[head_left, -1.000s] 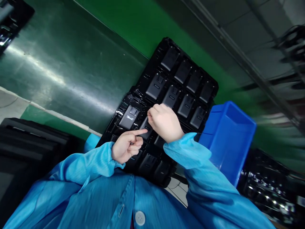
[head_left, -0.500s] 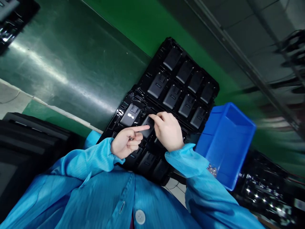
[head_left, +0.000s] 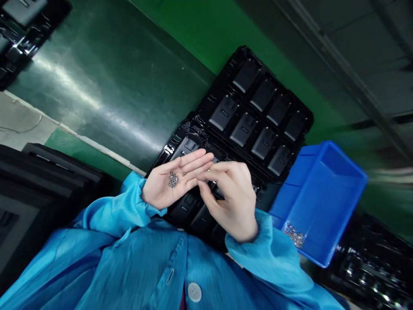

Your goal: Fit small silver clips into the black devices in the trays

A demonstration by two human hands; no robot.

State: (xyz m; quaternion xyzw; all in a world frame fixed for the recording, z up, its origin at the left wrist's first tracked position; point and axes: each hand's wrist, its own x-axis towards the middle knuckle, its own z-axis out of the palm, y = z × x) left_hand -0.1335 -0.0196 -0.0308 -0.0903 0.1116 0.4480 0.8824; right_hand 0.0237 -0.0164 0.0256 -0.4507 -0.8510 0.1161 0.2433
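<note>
My left hand (head_left: 176, 181) lies palm up with fingers stretched out, and a small heap of tiny metal screws (head_left: 173, 179) rests in the palm. My right hand (head_left: 230, 198) hovers just beside it, fingers bent, fingertips at the left hand's fingertips. Whether it pinches a screw I cannot make out. Both hands are over the near end of a black moulded tray (head_left: 206, 103) that holds several dark grey plastic units (head_left: 245, 129) in rows.
A blue plastic bin (head_left: 322, 193) with more screws (head_left: 293, 236) in its corner stands to the right of the tray. The tray lies on a green table (head_left: 97, 86). Other black trays sit at the top left (head_left: 19, 26), left (head_left: 38, 185) and bottom right.
My left hand, earlier curled with the forefinger pointing at a unit, has turned palm up and opened, showing the screws. My right hand has lifted from the tray towards the left hand's fingertips.
</note>
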